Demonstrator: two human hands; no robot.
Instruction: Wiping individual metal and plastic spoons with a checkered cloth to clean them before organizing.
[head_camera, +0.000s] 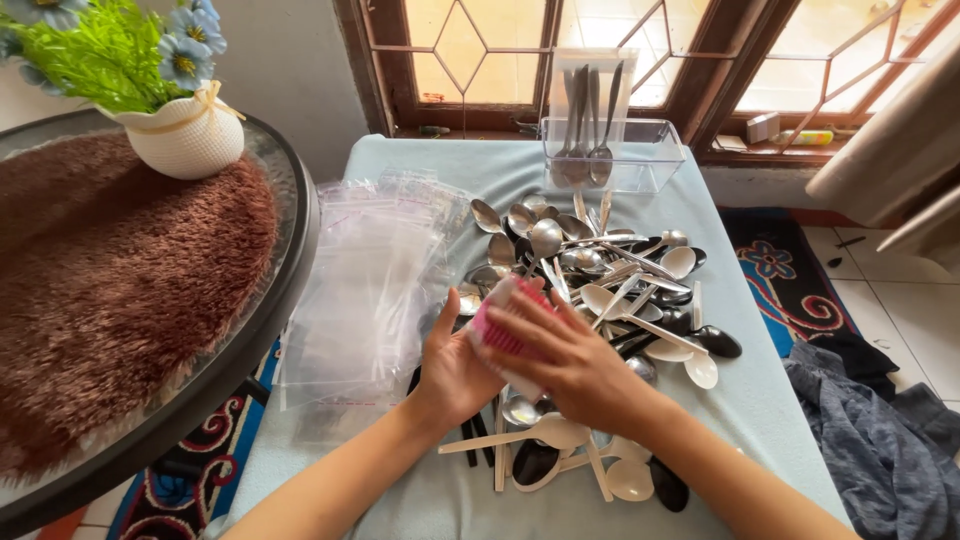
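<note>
Both hands gripping a pink bristle brush over the spoon pile.
Left hand cupping, right hand clamping the ribbed plastic brush; shiny steel and matte plastic spoons lying at 1 o'clock, crinkly clear zip bags at 9.

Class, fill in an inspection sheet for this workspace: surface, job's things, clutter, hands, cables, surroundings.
Surface: table under pale blue cloth.
Job's things: pink ribbed item held between both hands; heap of metal, white and black spoons.
Clutter: stack of clear zip bags; clear box holding upright spoons.
Hands: left hand and right hand grip the pink item.
Cables: nothing seen.
Surroundings: round glass table with brown mat, flower pot, window, patterned rug.
</note>
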